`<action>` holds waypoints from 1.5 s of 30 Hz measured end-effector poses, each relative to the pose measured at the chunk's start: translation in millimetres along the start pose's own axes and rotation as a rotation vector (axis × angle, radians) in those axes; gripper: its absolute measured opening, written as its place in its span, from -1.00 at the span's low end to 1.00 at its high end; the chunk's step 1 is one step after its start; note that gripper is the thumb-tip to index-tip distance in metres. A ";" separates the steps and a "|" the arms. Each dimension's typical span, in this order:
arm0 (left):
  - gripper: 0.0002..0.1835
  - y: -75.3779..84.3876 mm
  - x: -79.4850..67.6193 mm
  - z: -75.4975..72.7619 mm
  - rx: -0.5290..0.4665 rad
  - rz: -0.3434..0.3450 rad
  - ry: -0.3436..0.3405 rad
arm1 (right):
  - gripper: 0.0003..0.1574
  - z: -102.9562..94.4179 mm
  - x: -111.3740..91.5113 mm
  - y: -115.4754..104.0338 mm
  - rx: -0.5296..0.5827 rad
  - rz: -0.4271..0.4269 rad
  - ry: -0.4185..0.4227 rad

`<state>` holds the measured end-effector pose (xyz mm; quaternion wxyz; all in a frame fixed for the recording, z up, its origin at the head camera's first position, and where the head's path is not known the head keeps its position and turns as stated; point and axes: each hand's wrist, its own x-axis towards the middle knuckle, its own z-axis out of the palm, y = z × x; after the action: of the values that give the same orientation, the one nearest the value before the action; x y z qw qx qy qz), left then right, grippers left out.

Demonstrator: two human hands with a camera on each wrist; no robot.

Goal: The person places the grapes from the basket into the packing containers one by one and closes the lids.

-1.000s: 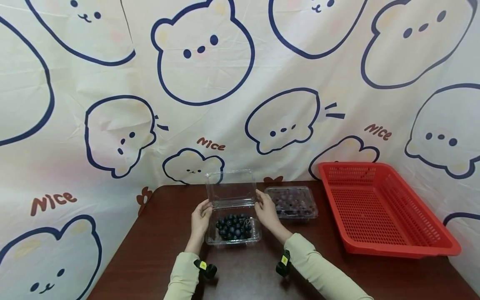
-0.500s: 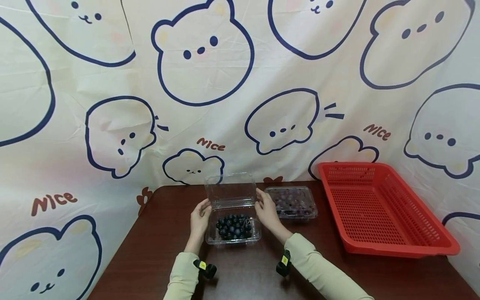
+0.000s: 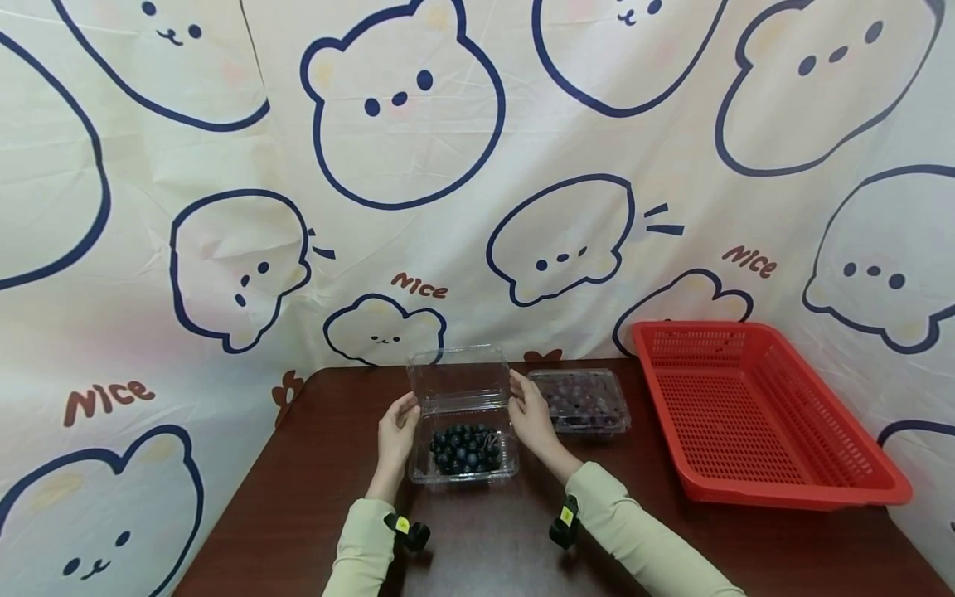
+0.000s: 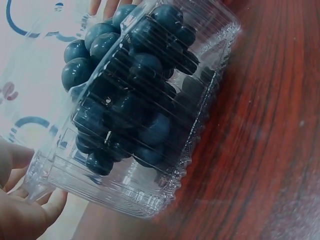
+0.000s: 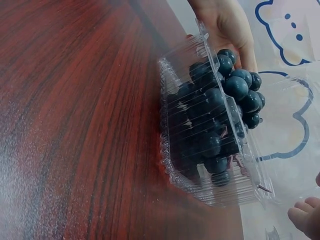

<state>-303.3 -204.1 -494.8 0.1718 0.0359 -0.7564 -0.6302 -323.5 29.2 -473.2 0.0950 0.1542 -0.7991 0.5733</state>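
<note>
A clear plastic clamshell box (image 3: 462, 478) stands on the table with its lid (image 3: 458, 377) raised toward the wall. Dark blue-black grapes (image 3: 466, 449) fill the middle of its base. My left hand (image 3: 395, 431) pinches the box's back left corner near the hinge; the left wrist view has thumb and fingers (image 4: 54, 202) around that plastic corner. On the other side, my right hand (image 3: 532, 419) holds the hinge edge at the back right, fingertips up against the lid. Only some curled fingers (image 5: 302, 215) of it show in the right wrist view.
Behind my right hand sits a second, closed clamshell (image 3: 597, 429) of purplish fruit. A red slotted plastic basket (image 3: 791, 496) occupies the table's right side. The brown wooden table (image 3: 298, 497) ends at a cartoon-printed cloth (image 3: 403, 166).
The lid has tipped slightly, its upper edge now a little lower than before. Both hands keep almost the same place at the hinge corners; the box stays put.
</note>
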 end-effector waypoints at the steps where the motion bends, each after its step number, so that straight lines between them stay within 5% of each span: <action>1: -0.61 0.1 0.0 -0.1 0.001 -0.001 0.000 | -0.42 0.0 0.3 -0.1 -0.003 0.002 0.002; 26: -0.63 10.2 3.9 -2.6 0.030 0.014 0.012 | -0.44 -4.5 -2.7 -22.1 0.058 -0.060 0.011; 38: -0.59 12.8 4.7 -3.2 0.022 0.054 0.020 | -0.40 -3.3 1.8 -9.4 0.044 -0.111 0.016; 45: -0.55 23.0 -0.4 -5.2 -0.012 0.037 -0.023 | -0.36 -8.0 -9.0 -29.0 0.104 -0.157 0.012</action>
<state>-297.6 -204.1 -471.9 0.1749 0.0134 -0.7552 -0.6316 -305.0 29.5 -447.9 0.1360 0.2177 -0.7531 0.6058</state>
